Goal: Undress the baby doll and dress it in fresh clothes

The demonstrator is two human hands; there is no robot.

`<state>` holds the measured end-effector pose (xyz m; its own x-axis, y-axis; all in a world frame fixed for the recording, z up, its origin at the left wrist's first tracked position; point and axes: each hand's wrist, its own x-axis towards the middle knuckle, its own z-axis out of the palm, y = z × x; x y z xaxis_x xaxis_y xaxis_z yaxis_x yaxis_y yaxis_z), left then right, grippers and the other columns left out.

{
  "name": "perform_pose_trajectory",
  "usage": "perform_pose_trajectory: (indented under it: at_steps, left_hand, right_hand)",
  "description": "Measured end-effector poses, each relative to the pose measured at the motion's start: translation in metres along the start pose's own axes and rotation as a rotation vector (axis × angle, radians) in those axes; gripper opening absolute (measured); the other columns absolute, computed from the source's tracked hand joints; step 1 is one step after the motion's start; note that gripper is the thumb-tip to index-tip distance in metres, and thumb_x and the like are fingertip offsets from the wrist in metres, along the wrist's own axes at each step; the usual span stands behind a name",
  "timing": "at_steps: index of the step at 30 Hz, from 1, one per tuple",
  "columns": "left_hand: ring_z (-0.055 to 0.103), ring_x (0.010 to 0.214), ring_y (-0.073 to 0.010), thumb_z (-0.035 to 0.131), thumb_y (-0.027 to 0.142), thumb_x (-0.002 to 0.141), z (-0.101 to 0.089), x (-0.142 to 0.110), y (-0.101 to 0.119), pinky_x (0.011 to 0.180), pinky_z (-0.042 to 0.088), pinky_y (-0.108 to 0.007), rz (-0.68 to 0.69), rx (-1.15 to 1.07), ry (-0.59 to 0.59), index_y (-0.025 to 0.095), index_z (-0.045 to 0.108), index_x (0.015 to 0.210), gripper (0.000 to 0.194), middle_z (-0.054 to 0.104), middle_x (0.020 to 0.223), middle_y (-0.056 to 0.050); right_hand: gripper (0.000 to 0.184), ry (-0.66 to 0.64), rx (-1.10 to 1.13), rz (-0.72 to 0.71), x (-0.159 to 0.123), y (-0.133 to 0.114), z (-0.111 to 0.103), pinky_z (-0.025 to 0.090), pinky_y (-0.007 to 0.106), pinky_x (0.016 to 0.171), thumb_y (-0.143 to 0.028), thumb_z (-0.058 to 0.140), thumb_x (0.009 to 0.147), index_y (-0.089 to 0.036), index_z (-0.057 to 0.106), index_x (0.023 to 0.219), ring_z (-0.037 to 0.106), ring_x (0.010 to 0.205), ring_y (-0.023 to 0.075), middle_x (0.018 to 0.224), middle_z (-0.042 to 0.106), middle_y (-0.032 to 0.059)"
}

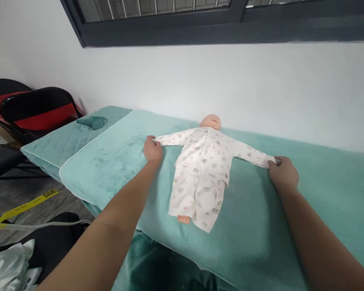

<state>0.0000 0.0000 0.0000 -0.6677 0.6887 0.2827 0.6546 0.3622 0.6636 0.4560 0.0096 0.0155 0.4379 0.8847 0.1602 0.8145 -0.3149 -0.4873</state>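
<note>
while the baby doll [210, 121] is lying in the middle of the scene, head at the far end and toes showing at the near left hem, it is wearing a white printed top [210, 151] over matching trousers [197, 194], and both sleeves are spreading out to the sides. the left hand [153, 149] is pinching the left cuff, its thumb and fingers closing on the cloth, and the right hand [283, 173] is gripping the right cuff in the same way; whether the doll's hands are filling those cuffs i cannot tell. by my judgement, the step in hand is straightening the sleeves evenly, with the dressing looking nearly finished, and the next move is calling for a gentle release of both cuffs, then smoothing of the top's lower edge, which is sitting unevenly over the trousers. beneath, a teal cover [109, 161] is stretching across the bed, a darker hollow [92, 122] is showing at its far left, and the white wall [200, 76] is rising behind. farther left, black-and-red chairs [38, 109] are standing, and white cloth [9, 266] is lying at the near left corner.
</note>
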Motion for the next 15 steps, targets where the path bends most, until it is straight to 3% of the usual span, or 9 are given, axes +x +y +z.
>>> perform_pose_trajectory:
  at_steps: [10,15]
  left_hand:
    - [0.056,0.116,-0.0280,0.046,0.015,0.083,-0.001,-0.002,0.002,0.097,0.044,-0.043,0.075,0.048,-0.004,0.022,0.055,0.113,0.032,0.061,0.116,-0.011]
    - [0.045,0.133,-0.0257,0.047,0.016,0.083,0.000,-0.007,0.007,0.106,0.039,-0.040,0.324,0.098,-0.021,0.021,0.056,0.124,0.042,0.044,0.146,-0.011]
  right_hand:
    - [0.045,0.059,0.030,-0.009,0.018,-0.004,0.005,0.033,0.036,0.074,-0.035,0.049,0.090,-0.014,0.057,0.129,0.057,0.099,0.0271,0.114,0.067,0.0160]
    - [0.045,0.122,0.038,-0.048,0.020,-0.004,0.007,0.035,0.036,0.075,-0.035,0.047,0.091,-0.012,0.058,0.128,0.058,0.096,0.0261,0.109,0.068,0.0158]
